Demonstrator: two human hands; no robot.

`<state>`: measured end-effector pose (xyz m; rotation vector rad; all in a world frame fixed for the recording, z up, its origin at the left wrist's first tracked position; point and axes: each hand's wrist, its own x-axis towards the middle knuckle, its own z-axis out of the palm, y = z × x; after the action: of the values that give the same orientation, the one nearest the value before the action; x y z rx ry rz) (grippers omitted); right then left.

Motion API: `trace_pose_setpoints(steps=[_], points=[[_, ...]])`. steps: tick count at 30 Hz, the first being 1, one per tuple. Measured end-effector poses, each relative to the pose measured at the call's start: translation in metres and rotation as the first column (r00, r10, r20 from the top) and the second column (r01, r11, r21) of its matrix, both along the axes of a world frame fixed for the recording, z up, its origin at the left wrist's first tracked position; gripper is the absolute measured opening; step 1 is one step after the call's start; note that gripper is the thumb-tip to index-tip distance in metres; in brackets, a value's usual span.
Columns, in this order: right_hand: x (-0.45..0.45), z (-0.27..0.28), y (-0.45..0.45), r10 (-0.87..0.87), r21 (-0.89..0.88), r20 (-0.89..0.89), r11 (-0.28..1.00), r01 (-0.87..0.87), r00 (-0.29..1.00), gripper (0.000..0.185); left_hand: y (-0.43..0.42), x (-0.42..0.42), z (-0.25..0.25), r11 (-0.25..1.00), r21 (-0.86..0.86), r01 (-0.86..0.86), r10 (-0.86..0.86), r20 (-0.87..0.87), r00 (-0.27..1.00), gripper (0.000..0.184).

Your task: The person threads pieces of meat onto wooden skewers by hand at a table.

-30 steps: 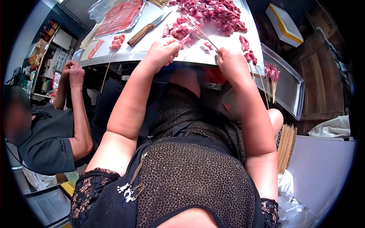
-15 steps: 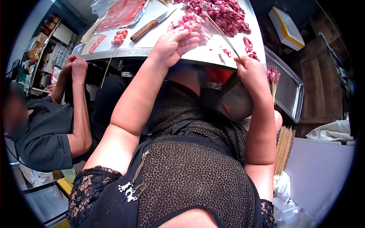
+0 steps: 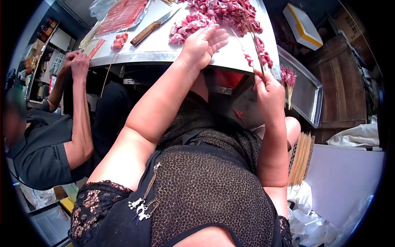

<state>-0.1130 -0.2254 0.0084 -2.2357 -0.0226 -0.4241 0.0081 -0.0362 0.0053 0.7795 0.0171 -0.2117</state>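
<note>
My left hand [image 3: 205,45] is at the near side of the small pink meat pile [image 3: 190,28], palm partly turned up and fingers stretched out; I see nothing held in it. Just behind it lies a larger heap of dark red meat pieces [image 3: 234,14]. My right hand [image 3: 269,92], at the table's front right edge, is closed around thin skewers [image 3: 258,51] that point up and away over the table. Small meat pieces [image 3: 248,60] are on or beside a pale skewer there. A row of meat pieces [image 3: 264,52] lies close to the skewer tips' right.
A knife [image 3: 150,32] and rolled meat on a skewer [image 3: 119,41] lie on the white table [image 3: 160,48]. A co-worker's hands [image 3: 76,61] are at the left edge. On the right are a metal tray [image 3: 310,92], meat skewers [image 3: 289,82] and a box of bare skewers [image 3: 301,160].
My left hand has moved right, away from the small meat pile, and its fingers have opened out. My right hand has tilted the skewers more upright. The co-worker's hands have shifted slightly.
</note>
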Motion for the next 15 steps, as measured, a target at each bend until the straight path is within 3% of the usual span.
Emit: trace_pose_setpoints(steps=[6,15], points=[[-0.016,0.001,0.011,0.115,0.278,-0.094,0.957,-0.084,0.989,0.02,-0.011,-0.003,0.004,0.999,-0.028,0.031,-0.032,-0.041,0.999,0.025],[-0.024,-0.003,0.014,0.082,0.346,-0.195,0.938,-0.01,0.977,0.021,-0.014,-0.013,0.011,0.998,-0.061,0.003,-0.005,-0.042,0.999,0.023]])
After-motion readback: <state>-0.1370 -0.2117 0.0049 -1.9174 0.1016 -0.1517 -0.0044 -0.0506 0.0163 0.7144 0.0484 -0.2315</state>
